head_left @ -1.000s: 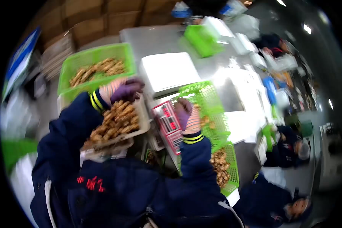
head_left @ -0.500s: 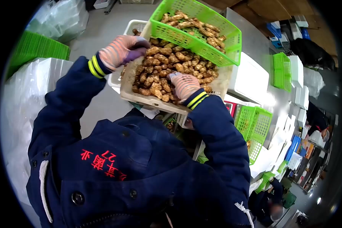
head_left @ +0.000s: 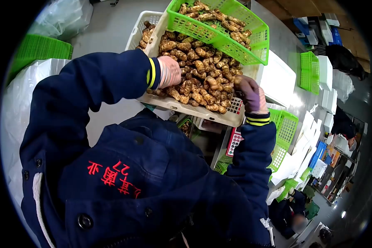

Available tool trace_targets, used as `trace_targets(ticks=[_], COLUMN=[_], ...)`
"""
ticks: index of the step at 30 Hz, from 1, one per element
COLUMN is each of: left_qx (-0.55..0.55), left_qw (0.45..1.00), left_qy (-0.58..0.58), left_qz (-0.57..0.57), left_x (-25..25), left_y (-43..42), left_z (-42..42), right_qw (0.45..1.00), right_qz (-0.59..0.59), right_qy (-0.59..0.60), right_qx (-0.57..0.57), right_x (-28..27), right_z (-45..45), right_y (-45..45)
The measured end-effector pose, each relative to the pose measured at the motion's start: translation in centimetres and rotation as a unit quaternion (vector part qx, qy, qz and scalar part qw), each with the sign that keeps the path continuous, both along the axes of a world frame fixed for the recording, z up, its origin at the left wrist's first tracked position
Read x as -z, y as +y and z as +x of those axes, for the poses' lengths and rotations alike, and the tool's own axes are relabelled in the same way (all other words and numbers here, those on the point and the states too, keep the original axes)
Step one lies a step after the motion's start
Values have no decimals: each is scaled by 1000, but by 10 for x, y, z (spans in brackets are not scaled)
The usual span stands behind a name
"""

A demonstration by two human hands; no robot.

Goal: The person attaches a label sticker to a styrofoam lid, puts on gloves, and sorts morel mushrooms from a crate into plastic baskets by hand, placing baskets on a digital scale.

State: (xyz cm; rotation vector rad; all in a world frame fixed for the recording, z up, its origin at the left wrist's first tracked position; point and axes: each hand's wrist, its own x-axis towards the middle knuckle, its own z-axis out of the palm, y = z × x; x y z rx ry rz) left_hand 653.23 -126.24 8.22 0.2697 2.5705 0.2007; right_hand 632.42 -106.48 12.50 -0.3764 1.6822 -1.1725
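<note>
Brown mushroom-like pieces (head_left: 200, 93) fill a pale crate (head_left: 169, 103) in front of me. My left hand (head_left: 169, 72), in a striped glove, reaches down among the pieces at the crate's left side; its fingers are hidden. My right hand (head_left: 250, 95), in a striped and purple glove, is at the crate's right edge, its fingers closed round a brown piece (head_left: 238, 80). A green basket (head_left: 219, 35) with longer brown pieces rests over the far part of the crate. Behind its left side a white basket (head_left: 135, 35) holds more pieces.
A white box (head_left: 279, 78) stands right of the crate, with green baskets (head_left: 283, 128) nearer me. A red and white scale (head_left: 234, 141) sits below the crate's right corner. Stacked green baskets (head_left: 41, 51) and plastic bags (head_left: 62, 18) are at left. Co-workers (head_left: 291, 215) are at far right.
My left hand has moved right and down into the pieces. My right hand has left the middle of the pile for the crate's right edge and now has a piece in its fingers.
</note>
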Motion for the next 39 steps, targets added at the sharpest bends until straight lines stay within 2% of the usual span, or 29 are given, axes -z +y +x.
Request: trace_targets(ticks=[1,2,4,5,6,7,8,9,10,11,12,14,16,17,20,21,22,24,25,27,30,31,32,34,35,36,37,38,39], left_qx=[18,-113,-329,-401,-427,-445,-452,-563,-488,-365,-237,-204,-35,-126,-69,-112,-70,-81,-165,-281,-315,-348,-386,-349,-381,-390,-259,-116,-79], left_qw=[996,987,908,851,810,765,719,592,749,892,961,972,998,991,997,992,998,995,985,910,705,602,535,481,562,669,798,888,959], left_qy=[73,31,38,75,121,168,215,137,103,92,104,-26,49,-3,-34,-63,5,51,31,41,56,7,14,-35,4,-65,15,96,31], left_qz=[39,113,258,330,382,434,482,560,436,249,101,116,16,39,-18,-12,5,23,50,303,632,719,751,804,734,629,545,434,269], left_x=[-8,-7,-2,1,9,17,25,15,6,-13,-32,-32,8,16,2,12,14,-1,-16,-37,-31,-29,-30,-30,-30,-36,-35,-32,-31], left_y=[-11,-19,-32,-38,-43,-48,-52,-47,-42,-34,-26,-18,-15,-9,3,0,-3,-13,-18,-36,-66,-71,-70,-69,-64,-65,-56,-46,-35], left_z=[-1,-11,-25,-29,-30,-32,-33,-39,-37,-33,-30,-33,-34,-41,-48,-54,-50,-46,-45,-37,-22,-19,-18,-17,-18,-12,-10,-9,-3], right_qw=[996,985,986,989,993,959,869,780,705,681,656,640,734,739,775,780,707,693,680,679,660,669,669,673,679,707,772,828,872], right_qz=[-68,-135,-162,-64,-70,-27,14,6,-9,18,46,71,92,103,25,-23,-7,52,114,169,238,214,226,206,179,155,171,186,67], right_qy=[-41,-82,-2,110,-55,189,366,483,546,547,546,532,496,527,567,578,655,619,573,506,469,472,467,454,473,464,412,357,359], right_qx=[32,66,-25,-74,-75,-211,-332,-398,-453,-487,-520,-550,-454,-407,-280,-237,-266,-365,-443,-505,-536,-533,-531,-546,-532,-510,-453,-391,-325], right_x=[-10,-12,6,3,17,20,14,12,19,32,33,26,-4,-6,7,7,7,1,4,21,35,32,26,31,31,29,25,21,26], right_z=[10,16,20,27,33,44,60,77,88,94,100,82,59,45,20,24,31,60,72,86,94,93,94,88,89,86,81,73,60], right_y=[-2,-3,-13,-23,-43,-40,-53,-61,-65,-65,-67,-68,-63,-57,-43,-44,-41,-52,-58,-69,-84,-83,-83,-78,-76,-72,-68,-65,-54])
